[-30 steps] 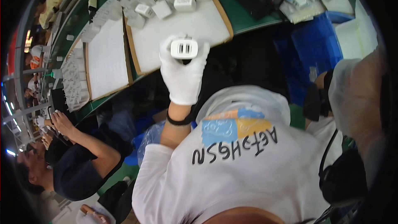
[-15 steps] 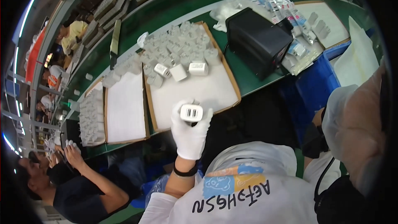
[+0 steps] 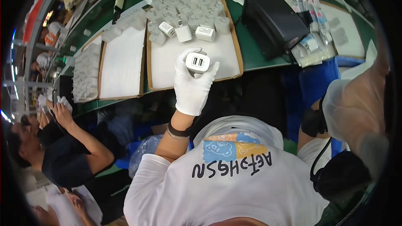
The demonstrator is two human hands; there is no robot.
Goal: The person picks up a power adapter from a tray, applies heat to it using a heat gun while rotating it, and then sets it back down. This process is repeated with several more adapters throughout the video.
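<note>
My left hand (image 3: 193,88), in a white glove, is closed around a white charger plug (image 3: 197,62). Its end with two dark USB slots faces up toward me. Hand and plug are over the near part of a white-lined cardboard tray (image 3: 173,73). Farther back on that tray lie several loose white chargers (image 3: 183,32), in front of rows of chargers in cloudy clear covers (image 3: 184,6). At the right rim, a large blurred shape of skin and whitish, see-through material (image 3: 356,104) is very close, perhaps my right hand; its fingers cannot be made out.
A black box-shaped device (image 3: 272,23) stands right of the tray on the green bench (image 3: 264,60). Beyond it are small plastic packets (image 3: 307,4). A blue bin (image 3: 320,77) stands below the bench edge. Left are another white-lined tray (image 3: 121,65) and a co-worker (image 3: 69,155).
The view has tilted, so bench and trays appear higher in the picture. My left hand, still holding the charger plug, also appears higher, with the plug's slotted end sharper.
</note>
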